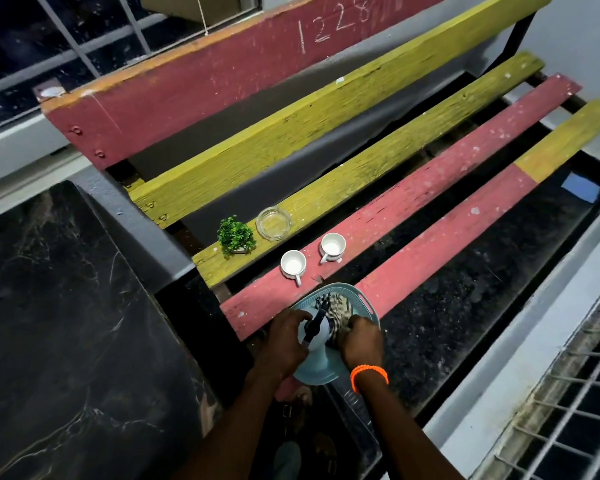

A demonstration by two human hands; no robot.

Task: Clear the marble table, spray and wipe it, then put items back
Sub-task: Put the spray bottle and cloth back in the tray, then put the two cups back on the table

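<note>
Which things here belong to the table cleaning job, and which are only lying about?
Belong to the job:
marble table
blue tray
spray bottle, under left hand
striped cloth, under right hand
two white cups
glass ashtray
small green plant

Lying about:
painted bench
blue paper under the bench

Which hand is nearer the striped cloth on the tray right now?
Right. The right hand grips the striped cloth on the tray. The left hand sits beside the cloth, across the spray bottle, which it holds.
</note>
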